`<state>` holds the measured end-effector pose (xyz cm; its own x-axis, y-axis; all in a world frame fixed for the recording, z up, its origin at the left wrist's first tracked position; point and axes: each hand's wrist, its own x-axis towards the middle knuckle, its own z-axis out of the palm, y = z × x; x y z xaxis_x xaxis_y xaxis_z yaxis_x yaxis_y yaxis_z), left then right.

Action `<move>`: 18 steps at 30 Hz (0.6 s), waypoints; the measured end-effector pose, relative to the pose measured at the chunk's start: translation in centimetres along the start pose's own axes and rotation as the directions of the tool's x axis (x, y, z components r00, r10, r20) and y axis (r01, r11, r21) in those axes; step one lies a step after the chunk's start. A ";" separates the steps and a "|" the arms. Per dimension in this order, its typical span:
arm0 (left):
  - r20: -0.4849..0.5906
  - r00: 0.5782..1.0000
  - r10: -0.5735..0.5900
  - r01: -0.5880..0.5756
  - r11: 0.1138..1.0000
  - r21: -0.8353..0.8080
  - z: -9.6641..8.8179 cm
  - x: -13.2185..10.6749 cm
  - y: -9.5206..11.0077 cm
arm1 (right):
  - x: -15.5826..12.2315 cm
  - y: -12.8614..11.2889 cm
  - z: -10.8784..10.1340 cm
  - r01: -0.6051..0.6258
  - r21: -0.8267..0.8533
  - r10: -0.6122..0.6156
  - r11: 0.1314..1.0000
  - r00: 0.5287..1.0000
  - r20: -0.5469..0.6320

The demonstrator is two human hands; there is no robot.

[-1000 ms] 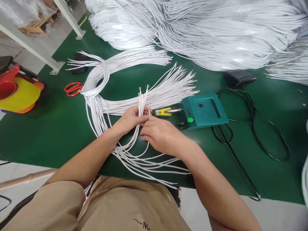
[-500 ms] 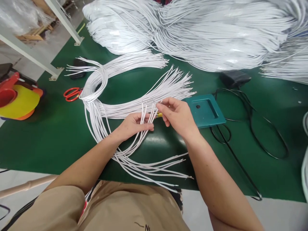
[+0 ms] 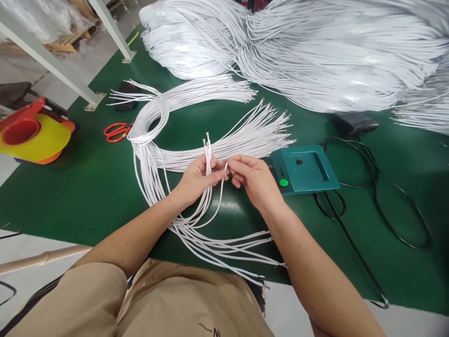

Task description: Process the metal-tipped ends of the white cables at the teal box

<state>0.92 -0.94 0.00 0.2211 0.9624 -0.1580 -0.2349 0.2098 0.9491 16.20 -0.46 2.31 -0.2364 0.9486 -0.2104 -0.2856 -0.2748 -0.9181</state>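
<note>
Several white wires (image 3: 208,152) stand upright in my left hand (image 3: 196,179), pinched between thumb and fingers with their stripped tips pointing away from me. My right hand (image 3: 250,177) pinches the end of a single white wire (image 3: 222,194), close beside the left thumb. Both wire groups come from a looped bundle of white wires (image 3: 147,121) on the green table. More loose wire ends (image 3: 231,245) fan out below my hands, near the table's front edge. Right beside my right hand sits a teal device (image 3: 308,168) with a lit green button.
Red-handled scissors (image 3: 117,132) lie left of the bundle, and a tape dispenser (image 3: 35,131) stands further left. Large heaps of white wire (image 3: 315,56) cover the back. A black box (image 3: 354,124) and black cable (image 3: 382,187) lie at the right.
The wires in my left hand are gathered closer together, and my right hand now pinches one wire apart from them. The view has shifted, uncovering the device's green button.
</note>
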 end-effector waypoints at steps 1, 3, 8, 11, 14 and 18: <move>-0.001 1.000 -0.003 0.003 1.000 0.001 0.0 0.0 0.1 | 0.0 0.1 0.1 -0.028 0.051 0.028 0.998 1.000 0.002; 0.017 1.000 -0.001 0.001 1.000 0.010 0.0 0.0 0.2 | 0.1 0.2 0.1 -0.086 0.124 0.084 0.989 0.996 0.019; 0.133 0.991 0.003 -0.008 0.999 0.037 0.0 0.1 0.1 | 0.2 0.1 -0.2 -0.128 0.173 0.123 0.977 0.992 0.039; 0.182 0.983 0.019 -0.032 0.997 0.071 0.1 0.0 -0.2 | 0.2 0.0 -0.3 -0.107 0.121 0.104 0.987 0.994 0.029; 0.149 0.988 0.033 -0.054 0.988 0.143 0.0 0.0 -0.4 | 0.1 0.0 -0.4 -0.135 0.102 0.130 0.985 0.990 0.059; 0.090 0.995 0.041 -0.055 0.986 0.157 -0.2 0.1 -0.2 | 0.2 0.4 -0.6 -0.162 0.195 0.135 0.967 0.980 0.143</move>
<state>0.80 -0.89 -0.21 0.2960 0.9506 -0.0932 -0.0948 0.1264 0.9874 16.62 -0.31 1.71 -0.4030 0.8704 -0.2827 -0.4190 -0.4501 -0.7886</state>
